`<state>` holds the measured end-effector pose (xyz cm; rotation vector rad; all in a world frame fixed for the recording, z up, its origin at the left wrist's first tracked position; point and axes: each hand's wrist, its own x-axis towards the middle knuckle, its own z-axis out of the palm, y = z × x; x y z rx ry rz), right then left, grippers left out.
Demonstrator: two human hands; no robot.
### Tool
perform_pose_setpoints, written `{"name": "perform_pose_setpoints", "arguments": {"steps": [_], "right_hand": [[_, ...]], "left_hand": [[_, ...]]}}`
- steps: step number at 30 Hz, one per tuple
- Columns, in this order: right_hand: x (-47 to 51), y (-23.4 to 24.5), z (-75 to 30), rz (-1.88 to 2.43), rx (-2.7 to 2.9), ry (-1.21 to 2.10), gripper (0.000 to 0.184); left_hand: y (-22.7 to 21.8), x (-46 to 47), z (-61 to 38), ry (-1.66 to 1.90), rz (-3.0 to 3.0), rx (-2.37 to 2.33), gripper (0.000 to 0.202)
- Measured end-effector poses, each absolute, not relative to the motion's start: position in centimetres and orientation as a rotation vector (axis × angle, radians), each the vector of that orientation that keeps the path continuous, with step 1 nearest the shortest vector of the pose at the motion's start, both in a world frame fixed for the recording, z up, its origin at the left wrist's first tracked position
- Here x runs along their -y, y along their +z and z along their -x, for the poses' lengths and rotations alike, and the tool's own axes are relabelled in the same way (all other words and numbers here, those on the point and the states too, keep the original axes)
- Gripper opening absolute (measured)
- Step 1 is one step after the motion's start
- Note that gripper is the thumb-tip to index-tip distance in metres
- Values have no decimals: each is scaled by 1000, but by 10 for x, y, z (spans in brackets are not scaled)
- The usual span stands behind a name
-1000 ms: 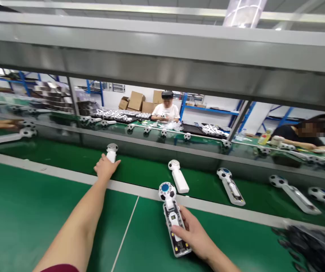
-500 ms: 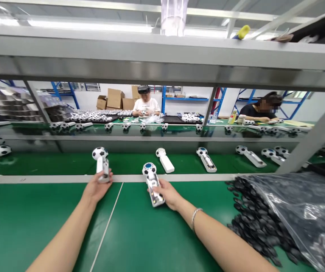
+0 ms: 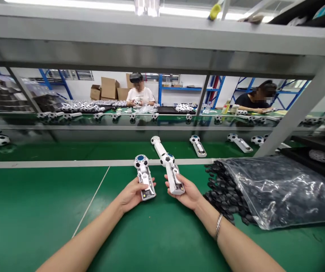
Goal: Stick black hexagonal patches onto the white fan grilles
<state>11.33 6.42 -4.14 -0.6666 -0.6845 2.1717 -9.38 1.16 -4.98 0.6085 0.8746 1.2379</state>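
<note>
My left hand (image 3: 132, 194) is closed round the handle of a white hand-held fan (image 3: 143, 177) whose round head has a blue centre and whose open handle shows its insides. My right hand (image 3: 186, 194) grips a second open fan (image 3: 173, 174) with a black-and-white football head. Both fans point away from me, side by side and just apart, low over the green table (image 3: 37, 211). Right behind them runs the conveyor belt (image 3: 80, 150).
A clear bag of small black parts (image 3: 278, 189) lies at the right, with loose parts (image 3: 221, 190) spilled beside my right wrist. More fans (image 3: 198, 145) (image 3: 238, 142) lie on the belt. A grey shelf (image 3: 162, 41) hangs overhead, with a slanted post (image 3: 301, 105) at the right. Two people work beyond.
My left hand lifted a fan off the belt and came back to the table. Both hands drew together in front of me, each holding a fan. The view swung right, revealing the bag.
</note>
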Motion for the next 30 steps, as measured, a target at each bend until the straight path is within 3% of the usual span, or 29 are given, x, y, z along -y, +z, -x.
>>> {"name": "perform_pose_setpoints", "arguments": {"steps": [6,30], "right_hand": [[-67,-51,-110,690,704,2097,25],[-52,-53,-100,748,946,2082,32]], "left_hand": [[-49,-6,84,1161,-705,-838,58],[-48,-8,80,1218,-541,-1012,36]]}}
